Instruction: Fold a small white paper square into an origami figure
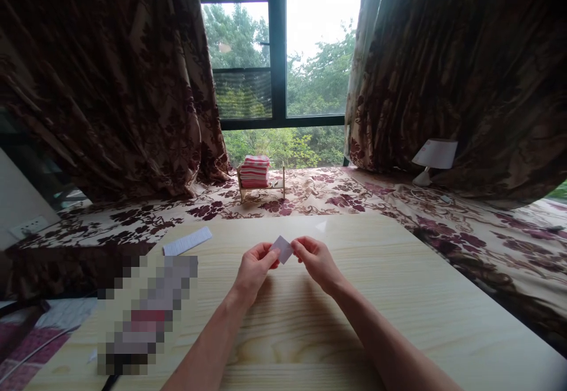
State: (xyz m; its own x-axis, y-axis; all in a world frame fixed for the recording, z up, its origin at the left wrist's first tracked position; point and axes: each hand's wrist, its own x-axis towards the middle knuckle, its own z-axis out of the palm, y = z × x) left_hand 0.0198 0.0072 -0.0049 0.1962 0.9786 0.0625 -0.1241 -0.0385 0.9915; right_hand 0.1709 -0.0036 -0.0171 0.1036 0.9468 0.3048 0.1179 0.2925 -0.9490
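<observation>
A small white square of paper [282,249] is held up over the wooden table [283,332], turned so that a corner points upward. My left hand [258,264] pinches its left corner between thumb and fingers. At the right corner, the thumb and fingertips of my right hand [315,258] are closed on the same paper. Whether the paper is folded or a single layer, I cannot tell.
A white strip [188,241] lies at the table's far left. Nearer, a blurred-out object [148,317] with a black cord covers the left side. Beyond the table, a small rack with folded striped cloths [256,172] and a lamp [436,155] stand on the floral-covered ledge [319,193].
</observation>
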